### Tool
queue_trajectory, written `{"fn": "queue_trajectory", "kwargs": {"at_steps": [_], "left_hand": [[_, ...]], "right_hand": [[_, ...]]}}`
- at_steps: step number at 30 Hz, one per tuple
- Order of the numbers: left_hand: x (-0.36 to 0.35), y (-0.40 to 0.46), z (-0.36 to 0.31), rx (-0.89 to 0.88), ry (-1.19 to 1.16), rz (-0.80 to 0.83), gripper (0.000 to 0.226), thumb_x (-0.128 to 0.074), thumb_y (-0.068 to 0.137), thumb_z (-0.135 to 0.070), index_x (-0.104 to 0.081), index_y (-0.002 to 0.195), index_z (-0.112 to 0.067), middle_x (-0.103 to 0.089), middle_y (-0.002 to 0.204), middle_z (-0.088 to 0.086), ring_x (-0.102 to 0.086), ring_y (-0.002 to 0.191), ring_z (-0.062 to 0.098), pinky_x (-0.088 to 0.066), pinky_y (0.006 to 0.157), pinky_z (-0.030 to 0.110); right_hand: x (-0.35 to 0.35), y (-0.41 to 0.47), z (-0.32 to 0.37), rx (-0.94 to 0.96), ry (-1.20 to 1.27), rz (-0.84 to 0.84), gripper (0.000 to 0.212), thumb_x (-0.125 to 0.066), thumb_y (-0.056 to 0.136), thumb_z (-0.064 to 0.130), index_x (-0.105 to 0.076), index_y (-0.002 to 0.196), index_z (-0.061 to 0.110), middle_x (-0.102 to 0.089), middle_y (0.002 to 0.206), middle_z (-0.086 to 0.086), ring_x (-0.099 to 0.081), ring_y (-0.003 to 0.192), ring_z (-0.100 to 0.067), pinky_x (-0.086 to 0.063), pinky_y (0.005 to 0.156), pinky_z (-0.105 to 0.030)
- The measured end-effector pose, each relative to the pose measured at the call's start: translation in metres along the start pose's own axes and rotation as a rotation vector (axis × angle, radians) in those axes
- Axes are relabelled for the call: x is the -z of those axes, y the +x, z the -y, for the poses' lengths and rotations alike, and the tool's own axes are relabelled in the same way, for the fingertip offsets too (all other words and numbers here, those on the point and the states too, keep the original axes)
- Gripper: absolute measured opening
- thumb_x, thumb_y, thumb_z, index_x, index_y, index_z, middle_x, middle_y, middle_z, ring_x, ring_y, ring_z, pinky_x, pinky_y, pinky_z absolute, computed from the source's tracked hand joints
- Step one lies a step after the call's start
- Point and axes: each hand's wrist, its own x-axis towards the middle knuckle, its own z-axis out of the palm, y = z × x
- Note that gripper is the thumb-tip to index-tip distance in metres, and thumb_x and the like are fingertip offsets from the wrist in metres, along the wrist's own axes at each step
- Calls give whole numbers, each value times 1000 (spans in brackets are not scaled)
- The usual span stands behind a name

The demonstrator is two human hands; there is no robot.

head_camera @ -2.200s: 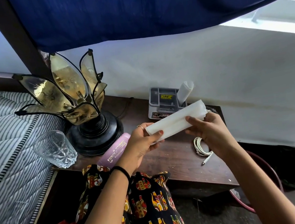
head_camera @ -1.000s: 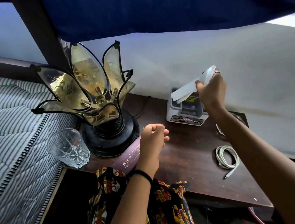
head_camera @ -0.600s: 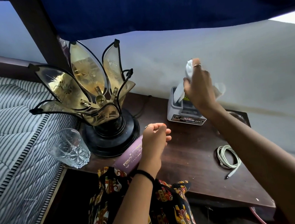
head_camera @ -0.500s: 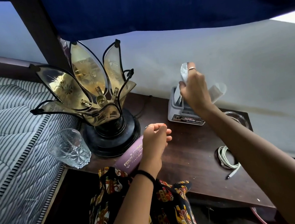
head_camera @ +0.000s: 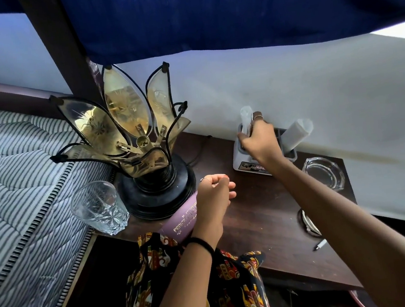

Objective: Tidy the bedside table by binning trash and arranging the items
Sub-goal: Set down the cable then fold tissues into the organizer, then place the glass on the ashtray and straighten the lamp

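Your right hand [head_camera: 258, 142] grips a rolled paper [head_camera: 246, 120], standing it in the organizer [head_camera: 245, 163] at 1 o'clock on the desk [head_camera: 267, 221]. Left hand [head_camera: 213, 195] loosely curled, holding nothing. Cable [head_camera: 310, 226], glass [head_camera: 99, 208] and book [head_camera: 181, 221] look unsorted; roughly midway.

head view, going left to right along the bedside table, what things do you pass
glass → lamp → purple book → left hand → right hand at the organizer → ashtray
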Motion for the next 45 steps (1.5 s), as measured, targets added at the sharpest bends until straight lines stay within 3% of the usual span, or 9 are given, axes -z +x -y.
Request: {"fn": "queue_trajectory", "kwargs": {"at_steps": [6, 12, 19, 23, 25, 28, 33, 40, 45], "left_hand": [[7, -5, -2, -59, 10, -89, 14, -46, 88, -10, -54, 83, -21, -65, 77, -1, -60, 61, 12, -45, 58, 22], [29, -15, -2, -66, 33, -230, 19, -46, 88, -6, -60, 81, -18, -67, 83, 9, -62, 80, 28, -50, 80, 38], [73, -37, 4, -82, 148, -431, 25, -45, 84, -5, -68, 95, -11, -69, 104, 12, -61, 100, 27, -44, 84, 29], [96, -39, 9, -3, 107, -427, 26, -46, 89, -4, -64, 106, 2, -66, 109, 21, -61, 104, 35, -45, 83, 34], [106, -38, 11, 61, 99, -367, 18, -47, 90, -5, -64, 93, -1, -61, 94, 18, -57, 91, 29, -43, 77, 34], [113, -33, 9, 151, 75, -369, 23, -49, 87, -5, -49, 65, -12, -51, 72, 7, -46, 82, 23, -40, 66, 33], [109, -27, 6, 178, 72, -322, 17, -50, 87, -7, -51, 70, -10, -53, 85, 9, -44, 86, 22, -36, 73, 35], [88, -20, 8, 62, 54, -308, 16, -45, 88, 1, -44, 80, -13, -30, 64, 2, -24, 57, 15, -22, 44, 24], [66, -14, 11, 44, 88, -261, 26, -44, 87, 1, -35, 70, -17, -21, 62, 2, -17, 56, 15, -9, 55, 33]], "right_hand": [[17, -27, 3, 58, -13, -120, 58, -70, 82, 27, -45, 128, 4, -51, 123, -16, -53, 111, -36, -42, 94, -40], [26, -69, 9, 97, 2, -87, 48, -60, 83, 12, -45, 128, 7, -44, 129, -15, -49, 114, -40, -38, 100, -44], [0, -110, 22, 431, -248, 472, 64, -67, 80, 19, -41, 138, 11, -40, 139, -9, -45, 125, -30, -36, 108, -39], [-32, -126, 33, 627, -449, 604, 77, -67, 74, 20, -35, 143, 15, -30, 152, -5, -34, 137, -26, -36, 108, -41], [-44, -129, 34, 663, -546, 628, 79, -68, 73, 24, -33, 143, 19, -30, 151, -2, -31, 139, -23, -35, 108, -43], [-53, -131, 30, 668, -635, 606, 76, -69, 74, 26, -33, 141, 22, -38, 142, 1, -37, 132, -23, -37, 103, -42], [-54, -130, 21, 674, -646, 557, 65, -69, 75, 31, -39, 131, 17, -48, 129, -2, -45, 122, -26, -38, 97, -42], [-28, -124, -16, 467, -436, 596, 55, -71, 73, 24, -43, 119, 16, -52, 120, -3, -49, 112, -27, -47, 89, -43], [13, -106, -58, 245, -397, 525, 66, -74, 75, 24, -41, 131, 13, -49, 133, -6, -46, 120, -29, -44, 98, -42]]}}
